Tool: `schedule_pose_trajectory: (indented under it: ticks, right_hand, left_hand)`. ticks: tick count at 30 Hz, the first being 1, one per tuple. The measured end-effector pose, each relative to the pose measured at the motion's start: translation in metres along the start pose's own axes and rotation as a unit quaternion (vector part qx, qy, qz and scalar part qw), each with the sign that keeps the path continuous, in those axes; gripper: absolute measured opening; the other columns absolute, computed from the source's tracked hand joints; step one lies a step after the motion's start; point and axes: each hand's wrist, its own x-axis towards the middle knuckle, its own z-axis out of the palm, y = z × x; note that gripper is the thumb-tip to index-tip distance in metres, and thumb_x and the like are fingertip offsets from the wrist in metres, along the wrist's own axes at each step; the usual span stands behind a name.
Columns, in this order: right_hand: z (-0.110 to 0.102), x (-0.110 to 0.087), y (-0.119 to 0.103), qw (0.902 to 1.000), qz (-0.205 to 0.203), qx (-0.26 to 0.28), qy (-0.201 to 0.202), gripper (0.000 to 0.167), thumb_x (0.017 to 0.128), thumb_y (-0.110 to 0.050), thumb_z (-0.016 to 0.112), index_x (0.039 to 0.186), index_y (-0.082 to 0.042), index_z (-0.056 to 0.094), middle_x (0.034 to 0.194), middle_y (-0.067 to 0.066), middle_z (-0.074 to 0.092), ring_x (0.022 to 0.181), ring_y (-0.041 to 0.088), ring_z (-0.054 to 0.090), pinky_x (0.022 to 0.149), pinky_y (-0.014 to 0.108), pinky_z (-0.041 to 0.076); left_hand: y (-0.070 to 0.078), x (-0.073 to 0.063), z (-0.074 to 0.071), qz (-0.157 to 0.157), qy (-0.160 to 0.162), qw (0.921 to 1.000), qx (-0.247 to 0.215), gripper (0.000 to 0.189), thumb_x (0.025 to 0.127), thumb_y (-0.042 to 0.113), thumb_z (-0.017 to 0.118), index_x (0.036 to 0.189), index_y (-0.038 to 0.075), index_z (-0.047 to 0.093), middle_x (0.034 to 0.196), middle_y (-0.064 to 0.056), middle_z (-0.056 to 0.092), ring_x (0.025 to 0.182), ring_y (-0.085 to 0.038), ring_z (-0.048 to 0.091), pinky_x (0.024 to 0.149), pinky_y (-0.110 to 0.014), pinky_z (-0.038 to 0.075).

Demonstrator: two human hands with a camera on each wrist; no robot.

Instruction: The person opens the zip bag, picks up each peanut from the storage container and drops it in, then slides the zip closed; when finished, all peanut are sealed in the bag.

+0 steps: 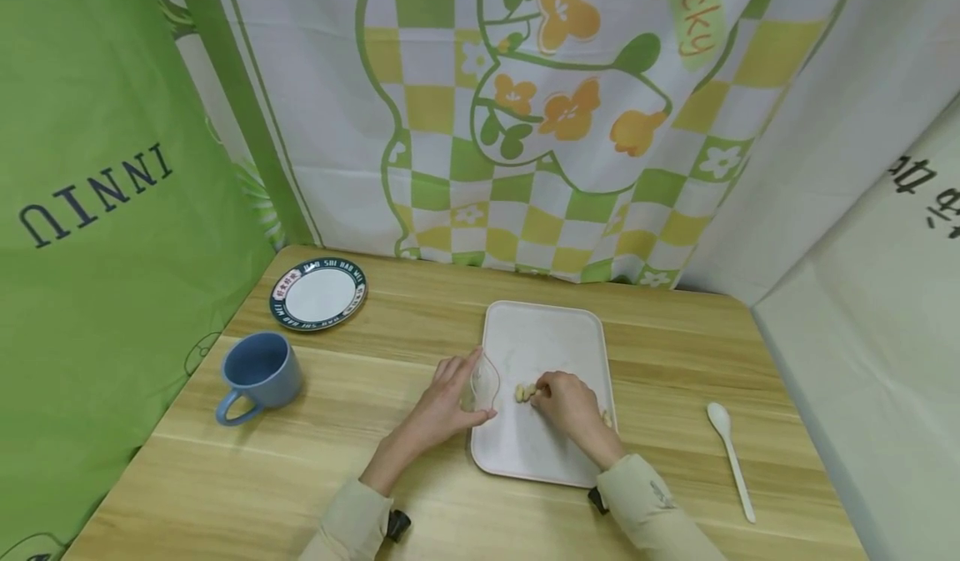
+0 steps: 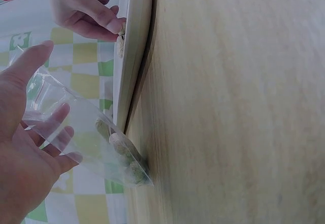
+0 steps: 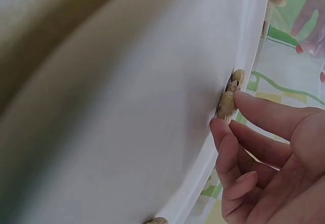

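My left hand (image 1: 444, 401) holds a clear plastic bag (image 1: 486, 380) by its mouth, thumb and fingers spread around the opening, at the left edge of the white tray (image 1: 542, 336). In the left wrist view, several peanuts (image 2: 122, 148) in their shells lie at the bottom of the bag. Over the middle of the tray, my right hand (image 1: 570, 408) pinches a peanut (image 3: 227, 103) between thumb and forefinger. More peanuts (image 1: 521, 393) lie right beside those fingertips. Another peanut (image 1: 607, 418) sits near the tray's right rim, partly behind the right wrist.
A blue mug (image 1: 264, 371) stands at the left of the wooden table (image 1: 660, 361), its handle toward the front. Behind it lies a white plate (image 1: 321, 294) with a dark patterned rim. A white spoon (image 1: 731, 457) lies right of the tray. Printed cloths hang around the table.
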Motion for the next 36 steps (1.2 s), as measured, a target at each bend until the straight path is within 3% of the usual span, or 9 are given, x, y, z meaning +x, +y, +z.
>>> schedule_pose_trajectory:
  ticks: [11,27,36]
  right_hand:
    - [-0.0010,-0.0021,-0.0003,0.9997,0.020,0.009,-0.015,0.016,0.075,-0.008,0.079,0.086,-0.006,0.067,0.069,-0.003,0.059,0.059,0.012,0.051,0.051,0.029,0.041]
    - [0.0006,-0.0038,0.0022,0.9979,0.003,0.065,0.005,0.017,0.074,0.002,0.077,0.084,-0.001,0.063,0.066,-0.002,0.054,0.060,0.011,0.049,0.056,0.028,0.043]
    - [0.0024,-0.0046,0.0056,0.9976,-0.011,0.067,0.012,0.018,0.074,0.003,0.077,0.083,-0.002,0.063,0.067,-0.002,0.054,0.061,0.011,0.048,0.055,0.027,0.043]
  left_hand:
    - [0.0006,-0.0007,0.0004,-0.005,-0.002,1.0000,-0.002,0.095,0.078,0.027,0.081,0.151,0.004,0.026,0.123,-0.018,0.049,0.119,-0.028,0.040,0.097,-0.044,0.044]
    - [0.0005,-0.0016,0.0004,-0.013,-0.007,0.9999,-0.005,0.095,0.079,0.028,0.080,0.152,0.006,0.024,0.123,-0.018,0.048,0.120,-0.029,0.039,0.097,-0.045,0.044]
    - [0.0011,-0.0013,0.0004,-0.010,-0.002,0.9999,-0.002,0.094,0.078,0.027,0.080,0.152,0.005,0.025,0.123,-0.018,0.049,0.120,-0.029,0.040,0.096,-0.045,0.045]
